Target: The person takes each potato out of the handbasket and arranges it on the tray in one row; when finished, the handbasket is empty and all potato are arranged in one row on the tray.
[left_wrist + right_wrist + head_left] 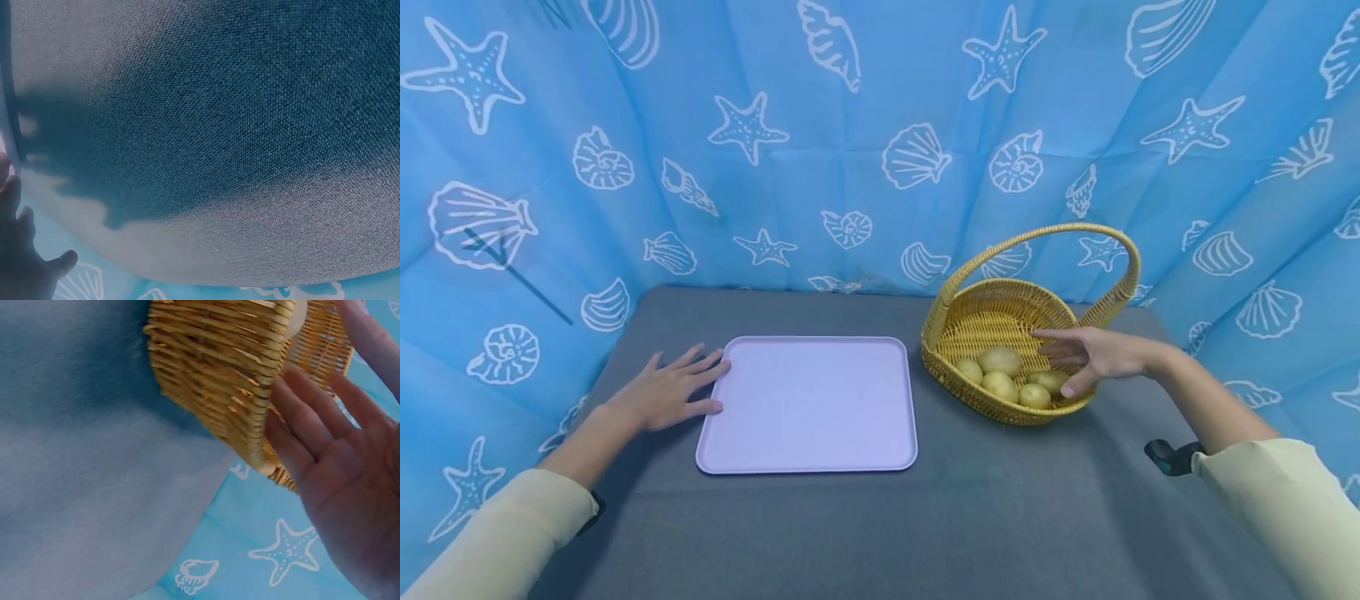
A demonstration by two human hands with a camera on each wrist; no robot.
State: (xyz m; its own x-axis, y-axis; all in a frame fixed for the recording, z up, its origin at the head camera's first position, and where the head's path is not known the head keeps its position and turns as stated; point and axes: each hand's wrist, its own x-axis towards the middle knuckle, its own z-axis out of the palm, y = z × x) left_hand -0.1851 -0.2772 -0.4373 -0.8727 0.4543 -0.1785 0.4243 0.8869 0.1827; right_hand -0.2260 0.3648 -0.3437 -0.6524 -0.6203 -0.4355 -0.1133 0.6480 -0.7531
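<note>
Fingers spread, my left hand (666, 393) is at the left edge of a pale lilac tray (812, 408), its fingertips overlapping the rim in the head view. Only part of the left hand (26, 259) shows at the lower left of its wrist view. On the right stands a yellow wicker basket (966, 329) with a tall arched handle and several potatoes (1000, 361) inside. My right hand (1101, 354) reaches over the basket's right rim, fingers extended and thumb apart, close above the potatoes. In the right wrist view, the basket's wall (212, 369) hides some fingertips.
A dark grey cloth (880, 525) covers the table. Behind and at both sides hangs a blue curtain (865, 108) printed with white shells and starfish. The basket handle (1037, 236) arches high above the basket, in front of the curtain.
</note>
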